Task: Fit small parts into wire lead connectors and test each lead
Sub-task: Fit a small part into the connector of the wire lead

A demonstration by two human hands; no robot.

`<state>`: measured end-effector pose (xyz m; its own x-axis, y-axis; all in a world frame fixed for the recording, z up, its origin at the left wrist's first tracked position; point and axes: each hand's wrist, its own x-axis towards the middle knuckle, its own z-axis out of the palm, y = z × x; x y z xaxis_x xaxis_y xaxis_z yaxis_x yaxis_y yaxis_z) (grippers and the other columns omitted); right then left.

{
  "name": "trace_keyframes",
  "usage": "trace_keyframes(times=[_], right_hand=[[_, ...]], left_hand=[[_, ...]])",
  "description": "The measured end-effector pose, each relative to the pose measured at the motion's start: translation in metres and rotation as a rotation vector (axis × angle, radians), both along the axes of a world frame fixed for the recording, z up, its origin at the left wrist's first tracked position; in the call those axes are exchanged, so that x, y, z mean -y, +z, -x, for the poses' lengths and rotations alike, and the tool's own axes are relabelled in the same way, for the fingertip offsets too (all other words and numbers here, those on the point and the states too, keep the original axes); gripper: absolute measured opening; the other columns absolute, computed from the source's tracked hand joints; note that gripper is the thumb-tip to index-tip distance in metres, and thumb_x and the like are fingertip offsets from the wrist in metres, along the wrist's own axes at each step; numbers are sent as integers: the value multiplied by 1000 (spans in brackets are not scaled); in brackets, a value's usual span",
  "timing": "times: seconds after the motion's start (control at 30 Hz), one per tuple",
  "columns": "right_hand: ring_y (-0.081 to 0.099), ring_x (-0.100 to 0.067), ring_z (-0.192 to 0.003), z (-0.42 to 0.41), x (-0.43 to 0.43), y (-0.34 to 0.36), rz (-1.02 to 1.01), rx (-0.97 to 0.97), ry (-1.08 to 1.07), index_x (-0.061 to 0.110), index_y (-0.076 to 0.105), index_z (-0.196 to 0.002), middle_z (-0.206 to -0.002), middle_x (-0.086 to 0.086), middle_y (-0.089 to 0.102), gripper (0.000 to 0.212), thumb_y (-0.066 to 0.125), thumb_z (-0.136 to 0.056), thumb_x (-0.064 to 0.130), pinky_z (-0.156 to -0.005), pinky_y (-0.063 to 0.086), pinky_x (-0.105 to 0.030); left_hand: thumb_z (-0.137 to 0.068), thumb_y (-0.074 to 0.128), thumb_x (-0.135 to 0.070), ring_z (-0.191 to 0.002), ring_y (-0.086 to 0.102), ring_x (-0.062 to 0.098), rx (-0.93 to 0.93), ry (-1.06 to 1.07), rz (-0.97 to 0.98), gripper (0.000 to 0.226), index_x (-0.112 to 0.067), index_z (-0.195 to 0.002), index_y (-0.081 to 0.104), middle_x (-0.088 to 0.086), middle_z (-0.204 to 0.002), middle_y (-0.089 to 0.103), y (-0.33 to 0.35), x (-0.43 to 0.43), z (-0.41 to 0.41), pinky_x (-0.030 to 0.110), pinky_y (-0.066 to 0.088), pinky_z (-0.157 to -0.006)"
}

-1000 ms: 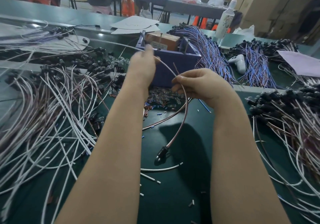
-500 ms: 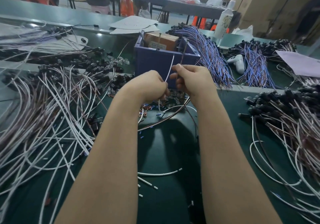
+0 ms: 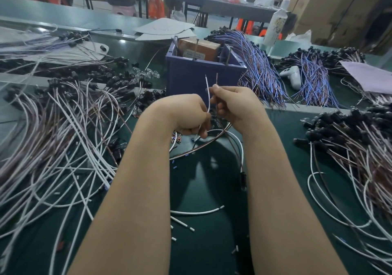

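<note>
Both hands meet above the green bench in front of a blue box (image 3: 191, 77). My left hand (image 3: 186, 115) grips a white wire (image 3: 208, 93) whose bare end stands up between the hands. My right hand (image 3: 235, 102) pinches a thin brown wire (image 3: 216, 79) that also points up. Both wires loop down to the right of my wrists to a black connector (image 3: 243, 178) hanging near my right forearm. A scatter of small clear and coloured parts (image 3: 177, 137) lies on the bench just under my left hand.
Heaps of white and brown leads with black connectors lie at the left (image 3: 59, 130) and right (image 3: 356, 147). Blue-wired bundles (image 3: 256, 68) lie behind the box, with a white tool (image 3: 293, 76) beside them. A cardboard box (image 3: 199, 47) sits inside the blue box. Loose white wire offcuts (image 3: 197, 212) lie between my forearms.
My left hand came back from the box and closed on the white wire. The two hands drew together, raising both wire ends upright; the connector now hangs by my right forearm.
</note>
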<state>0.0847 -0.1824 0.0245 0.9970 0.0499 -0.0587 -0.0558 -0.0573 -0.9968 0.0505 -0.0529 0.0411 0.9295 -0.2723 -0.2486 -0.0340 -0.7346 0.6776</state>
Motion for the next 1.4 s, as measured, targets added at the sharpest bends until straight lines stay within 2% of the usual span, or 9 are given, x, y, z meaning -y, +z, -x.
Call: trace_keyframes(times=[0.17,0.3,0.47,0.67,0.8,0.93,1.07,1.17,1.4], right_hand=[[36,-4,-40,3,1,-1,37,10,81,7,67,-76,-56,1,50,26,53,-96,13,-39,32,-13],[50,-2,-42,6,-6,2,-75,45,41,2,63,-82,-64,-5,57,19,54,-96,10,-45,46,-14],[59,-5,-46,7,-20,3,-244,63,-38,1,64,-79,-67,-8,61,18,56,-94,7,-52,53,-15],[59,-5,-50,9,-16,5,-222,31,10,-4,66,-93,-76,-11,62,16,56,-94,9,-50,48,-12],[50,-3,-42,8,-8,9,-195,63,-49,0,64,-86,-66,-8,56,15,56,-94,8,-44,44,-12],[54,-3,-41,8,-5,11,-230,60,-72,1,61,-79,-66,-9,57,16,54,-94,3,-45,46,-11],[58,-5,-42,5,-4,11,-262,11,-78,1,60,-79,-56,-5,61,14,54,-92,1,-44,46,-12],[54,-5,-40,4,-1,9,-244,-6,-89,5,60,-76,-48,3,59,17,56,-92,7,-41,44,-12],[45,-7,-43,-1,-3,0,-194,44,-225,7,57,-67,-54,-1,53,26,54,-93,7,-40,37,-14]], left_hand=[[-97,46,-22,-58,49,18,42,1,-91,28,-8,-89,69,-3,-70,72,3,-1,3,21,43,-52],[-101,39,-26,-66,53,21,257,238,118,37,0,-93,65,8,-78,64,2,2,-3,30,45,-66],[-100,42,-20,-57,46,14,370,330,167,31,-7,-83,63,2,-64,51,0,7,-7,24,33,-51],[-96,53,-24,-87,63,25,403,375,247,21,-13,-89,69,12,-91,69,-3,5,-6,32,51,-82],[-96,51,-22,-65,58,14,356,339,274,28,-13,-74,65,2,-73,67,-1,6,-5,15,45,-56],[-96,51,-23,-73,60,17,355,346,326,26,-7,-89,70,8,-83,70,0,10,-5,24,44,-64],[-95,54,-21,-63,58,9,324,330,393,21,-12,-84,70,-2,-68,67,-1,6,-6,21,46,-65],[-95,55,-19,-58,51,9,316,307,356,20,-12,-82,69,-4,-63,62,0,3,-7,23,41,-58],[-95,53,-23,-53,45,7,298,229,217,25,-12,-81,70,-4,-65,60,3,2,-6,22,35,-51]])
